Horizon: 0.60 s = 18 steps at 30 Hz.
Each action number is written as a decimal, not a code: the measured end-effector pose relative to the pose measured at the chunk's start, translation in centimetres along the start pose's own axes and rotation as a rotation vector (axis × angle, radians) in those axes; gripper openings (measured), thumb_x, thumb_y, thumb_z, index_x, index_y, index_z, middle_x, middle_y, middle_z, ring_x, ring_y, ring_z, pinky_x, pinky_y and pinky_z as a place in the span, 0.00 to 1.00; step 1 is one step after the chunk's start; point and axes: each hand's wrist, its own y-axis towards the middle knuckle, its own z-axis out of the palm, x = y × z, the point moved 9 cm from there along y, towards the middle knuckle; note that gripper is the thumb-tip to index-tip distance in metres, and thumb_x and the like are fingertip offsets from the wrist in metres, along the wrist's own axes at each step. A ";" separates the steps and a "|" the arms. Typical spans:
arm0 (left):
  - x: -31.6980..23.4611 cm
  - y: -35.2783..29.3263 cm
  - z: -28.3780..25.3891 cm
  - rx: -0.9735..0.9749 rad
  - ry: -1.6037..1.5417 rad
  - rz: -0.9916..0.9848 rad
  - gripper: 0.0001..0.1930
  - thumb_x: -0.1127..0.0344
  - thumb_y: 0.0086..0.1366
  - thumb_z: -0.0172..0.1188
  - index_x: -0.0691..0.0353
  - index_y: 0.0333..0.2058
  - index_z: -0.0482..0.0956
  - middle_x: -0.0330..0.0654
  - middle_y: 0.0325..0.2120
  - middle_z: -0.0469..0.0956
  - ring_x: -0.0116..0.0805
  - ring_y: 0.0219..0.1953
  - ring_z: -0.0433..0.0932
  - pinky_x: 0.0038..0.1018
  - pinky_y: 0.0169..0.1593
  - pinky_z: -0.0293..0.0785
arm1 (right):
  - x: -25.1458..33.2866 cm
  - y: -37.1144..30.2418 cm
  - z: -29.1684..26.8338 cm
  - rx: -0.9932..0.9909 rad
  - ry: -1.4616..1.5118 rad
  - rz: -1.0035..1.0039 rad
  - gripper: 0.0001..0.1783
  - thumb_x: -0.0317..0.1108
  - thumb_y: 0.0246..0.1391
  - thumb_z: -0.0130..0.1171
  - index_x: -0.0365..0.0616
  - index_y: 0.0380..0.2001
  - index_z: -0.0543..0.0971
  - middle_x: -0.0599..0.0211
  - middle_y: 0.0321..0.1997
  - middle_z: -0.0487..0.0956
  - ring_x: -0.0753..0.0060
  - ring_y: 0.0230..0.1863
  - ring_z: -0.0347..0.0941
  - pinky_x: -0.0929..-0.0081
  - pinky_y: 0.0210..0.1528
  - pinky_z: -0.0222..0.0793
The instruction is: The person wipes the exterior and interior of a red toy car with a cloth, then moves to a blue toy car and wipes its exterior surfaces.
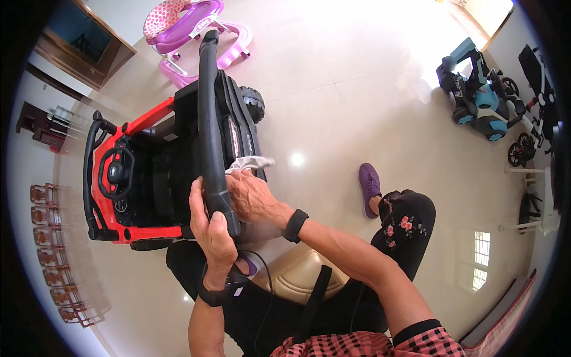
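Note:
A red and black ride-on toy car point(156, 233) stands in front of me on the left. Along its near side runs a thick black roll bar point(208, 113). My left hand point(213, 235) is closed around the bar's lower end, thumb on top. Just right of the bar, my right hand point(253, 196) presses a pale cloth point(253, 162) against the car's black rear part. Its fingers are bent over the cloth, and their tips are partly hidden. The black steering wheel point(116, 172) sits farther left, untouched.
A purple baby walker point(235, 44) stands behind the car. At the right are a blue and black ride-on toy point(485, 101) and a small bike point(523, 149). Wooden chairs point(50, 238) line the left side. I sit on a tan padded seat point(303, 276).

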 end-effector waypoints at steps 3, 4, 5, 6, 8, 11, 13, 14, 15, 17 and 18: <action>-0.4 0.2 0.0 -0.012 0.023 0.019 0.34 0.57 0.56 0.38 0.74 0.59 0.62 0.52 0.54 0.67 0.42 0.56 0.66 0.33 0.60 0.61 | -1.4 1.2 1.1 0.258 0.041 0.114 0.14 0.29 0.43 0.59 0.39 0.37 0.76 0.48 0.35 0.78 0.43 0.38 0.74 0.55 0.41 0.71; -0.4 0.2 0.0 -0.029 0.019 0.011 0.34 0.57 0.56 0.38 0.74 0.59 0.62 0.52 0.54 0.67 0.42 0.56 0.66 0.33 0.60 0.61 | -1.8 1.6 1.0 0.258 0.040 0.113 0.14 0.29 0.43 0.59 0.39 0.37 0.76 0.48 0.35 0.78 0.43 0.38 0.74 0.55 0.41 0.71; -0.4 0.2 0.0 -0.029 0.019 0.011 0.34 0.57 0.56 0.38 0.74 0.59 0.62 0.52 0.54 0.67 0.42 0.56 0.66 0.33 0.60 0.61 | -2.1 1.9 1.4 0.293 0.090 0.116 0.13 0.30 0.43 0.59 0.39 0.35 0.77 0.47 0.34 0.78 0.43 0.37 0.75 0.55 0.40 0.71; -0.3 0.2 0.0 -0.025 0.010 -0.001 0.34 0.57 0.56 0.38 0.74 0.59 0.62 0.52 0.54 0.67 0.42 0.56 0.66 0.33 0.60 0.61 | -2.3 2.2 1.7 0.329 0.140 0.118 0.11 0.31 0.43 0.60 0.38 0.32 0.78 0.45 0.34 0.79 0.42 0.35 0.75 0.55 0.39 0.72; 0.0 0.2 -0.1 -0.025 0.002 -0.012 0.34 0.57 0.56 0.38 0.74 0.59 0.62 0.53 0.54 0.67 0.42 0.56 0.66 0.33 0.60 0.61 | -1.8 3.3 -0.1 0.123 0.182 -0.011 0.18 0.42 0.48 0.57 0.35 0.18 0.77 0.43 0.21 0.76 0.42 0.26 0.76 0.55 0.30 0.73; 0.0 0.1 0.0 -0.027 0.000 0.019 0.36 0.56 0.55 0.39 0.75 0.59 0.61 0.53 0.54 0.67 0.42 0.55 0.67 0.33 0.60 0.62 | -5.5 4.8 -0.4 0.079 0.208 0.216 0.19 0.42 0.49 0.55 0.35 0.17 0.76 0.40 0.20 0.74 0.40 0.25 0.75 0.52 0.30 0.71; 0.2 0.0 -0.1 -0.039 0.016 0.008 0.36 0.55 0.55 0.39 0.75 0.59 0.61 0.53 0.54 0.67 0.42 0.55 0.67 0.33 0.59 0.62 | -7.0 6.4 -0.3 0.128 0.210 0.250 0.20 0.42 0.50 0.53 0.34 0.18 0.75 0.39 0.20 0.74 0.36 0.25 0.74 0.51 0.31 0.70; 0.4 -0.1 0.0 -0.050 0.026 -0.003 0.37 0.54 0.55 0.39 0.75 0.59 0.61 0.54 0.54 0.67 0.42 0.54 0.68 0.33 0.59 0.63 | -6.9 7.1 -0.3 0.139 0.160 0.211 0.20 0.42 0.51 0.52 0.34 0.18 0.76 0.39 0.20 0.74 0.36 0.25 0.74 0.51 0.31 0.69; 0.5 0.0 -0.1 -0.058 0.006 -0.015 0.38 0.52 0.55 0.40 0.76 0.59 0.61 0.54 0.53 0.68 0.42 0.53 0.69 0.34 0.57 0.64 | -7.5 7.6 -0.1 0.143 0.160 0.215 0.20 0.42 0.51 0.52 0.34 0.18 0.76 0.39 0.20 0.74 0.36 0.25 0.74 0.51 0.31 0.69; 0.7 0.0 -0.2 -0.061 -0.003 -0.026 0.38 0.51 0.55 0.40 0.76 0.59 0.61 0.54 0.53 0.68 0.42 0.53 0.69 0.34 0.57 0.64 | -8.9 8.8 -0.7 0.029 0.257 0.275 0.20 0.42 0.51 0.52 0.34 0.20 0.76 0.38 0.20 0.73 0.36 0.26 0.74 0.50 0.32 0.69; 0.9 -0.1 -0.2 -0.061 -0.015 -0.035 0.39 0.50 0.55 0.41 0.76 0.59 0.61 0.54 0.52 0.68 0.42 0.53 0.69 0.35 0.57 0.65 | -10.3 9.2 -1.1 -0.060 0.350 0.386 0.19 0.42 0.51 0.52 0.34 0.21 0.76 0.38 0.20 0.73 0.37 0.26 0.74 0.49 0.32 0.68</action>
